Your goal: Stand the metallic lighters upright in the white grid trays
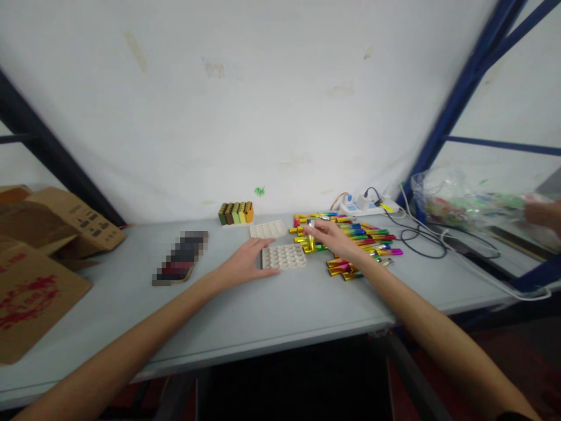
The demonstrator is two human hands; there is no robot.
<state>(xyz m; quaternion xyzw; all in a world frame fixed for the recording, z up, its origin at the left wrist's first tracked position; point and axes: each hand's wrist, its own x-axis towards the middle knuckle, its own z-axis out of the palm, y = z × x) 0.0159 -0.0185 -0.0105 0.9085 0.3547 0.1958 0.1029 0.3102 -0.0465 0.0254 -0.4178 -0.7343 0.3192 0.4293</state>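
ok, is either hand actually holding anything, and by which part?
Right hand pinches one small shiny gold tube near its top end. Left hand holds nothing, resting flat against the beige dimpled tray.

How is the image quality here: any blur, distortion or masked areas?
Head view: wide-angle bending bows the table edge and blue frame; lighting is flat and soft; the plastic bag at right is smeared; a flat object left of the left hand is pixelated.

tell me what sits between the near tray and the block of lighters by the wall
In the head view, a second empty tray lies between the near tray and the lighter block; the rest of that stretch is bare table.
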